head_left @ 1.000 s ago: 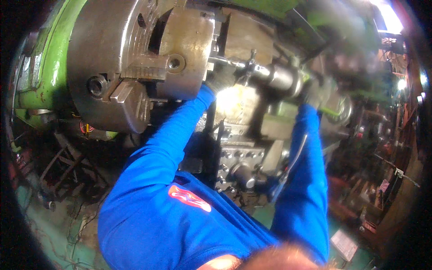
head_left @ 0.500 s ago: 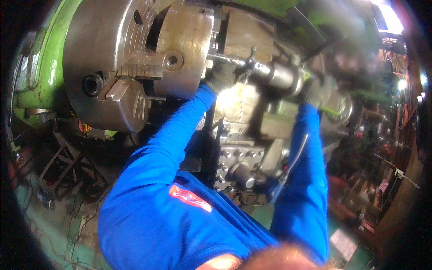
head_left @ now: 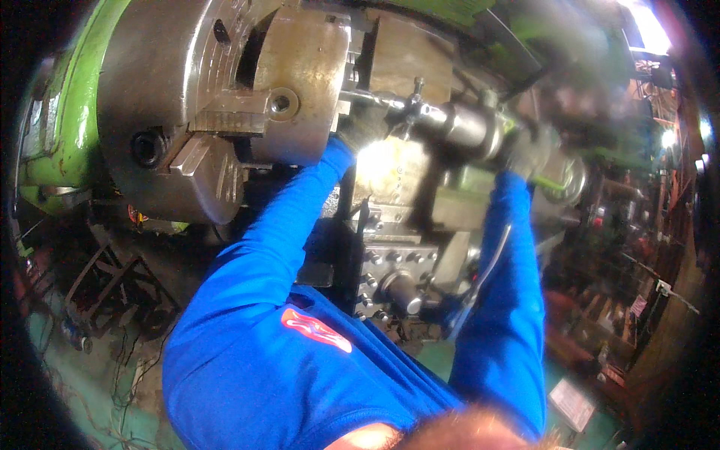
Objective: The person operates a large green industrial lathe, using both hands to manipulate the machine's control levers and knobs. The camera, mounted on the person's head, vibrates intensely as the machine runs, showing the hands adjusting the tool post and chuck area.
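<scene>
A thick metal ring-shaped workpiece (head_left: 304, 82) is clamped in the jaws of a large lathe chuck (head_left: 161, 112). A shiny rod (head_left: 375, 98) with a cross handle (head_left: 415, 109) runs from the workpiece's right face to a steel cylinder (head_left: 469, 126) on the tailstock side. My left hand (head_left: 364, 127), in a dark glove, is right under the rod beside the workpiece; its fingers are lost in shadow. Farther right, my gloved right hand (head_left: 527, 152) lies against the tailstock end by a green lever (head_left: 551, 184). Blur hides how its fingers are placed.
Below the rod is a tool post (head_left: 397, 274) with several bolts, over the bright carriage surface (head_left: 386, 176). A green headstock (head_left: 75, 120) stands at the left. A dark metal frame (head_left: 112, 289) is on the floor, and a white sheet (head_left: 571, 405) lies at the lower right.
The view has shifted slightly, so the chuck and workpiece appear a little farther left. Both hands stay at about the same places on the machine.
</scene>
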`<state>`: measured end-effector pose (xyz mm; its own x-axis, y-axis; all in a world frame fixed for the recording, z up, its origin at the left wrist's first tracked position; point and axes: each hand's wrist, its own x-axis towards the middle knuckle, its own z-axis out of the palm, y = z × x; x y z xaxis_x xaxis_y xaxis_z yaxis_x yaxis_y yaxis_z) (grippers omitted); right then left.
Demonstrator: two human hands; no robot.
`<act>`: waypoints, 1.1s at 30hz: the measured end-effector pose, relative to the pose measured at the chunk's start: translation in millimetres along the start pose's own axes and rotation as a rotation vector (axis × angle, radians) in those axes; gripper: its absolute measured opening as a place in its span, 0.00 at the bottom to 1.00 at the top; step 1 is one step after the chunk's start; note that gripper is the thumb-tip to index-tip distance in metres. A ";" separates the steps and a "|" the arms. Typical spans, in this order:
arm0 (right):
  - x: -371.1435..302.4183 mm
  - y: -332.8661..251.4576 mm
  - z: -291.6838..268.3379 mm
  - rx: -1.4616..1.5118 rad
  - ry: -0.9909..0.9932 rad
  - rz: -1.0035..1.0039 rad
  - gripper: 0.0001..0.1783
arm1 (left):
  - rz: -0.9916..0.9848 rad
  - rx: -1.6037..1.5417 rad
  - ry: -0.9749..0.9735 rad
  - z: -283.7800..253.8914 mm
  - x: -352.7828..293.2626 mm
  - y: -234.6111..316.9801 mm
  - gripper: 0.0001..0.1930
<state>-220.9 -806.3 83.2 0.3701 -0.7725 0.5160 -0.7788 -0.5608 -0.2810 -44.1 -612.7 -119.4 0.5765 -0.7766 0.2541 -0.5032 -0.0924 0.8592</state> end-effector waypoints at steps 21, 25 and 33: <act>-3.6 -16.9 0.2 0.108 0.054 -0.025 0.17 | 0.087 0.106 -0.071 6.6 0.0 -18.3 0.22; -6.9 -13.0 -3.0 0.094 0.032 0.023 0.17 | 0.008 0.176 -0.177 -1.7 -3.1 -2.7 0.19; -4.2 0.5 -1.7 0.009 0.018 -0.016 0.17 | -0.069 0.150 -0.053 -5.8 -8.2 22.9 0.16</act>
<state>-223.7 -802.8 82.3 0.3734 -0.7576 0.5353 -0.7682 -0.5761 -0.2794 -56.6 -604.8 -99.2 0.5804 -0.7965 0.1692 -0.5560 -0.2358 0.7970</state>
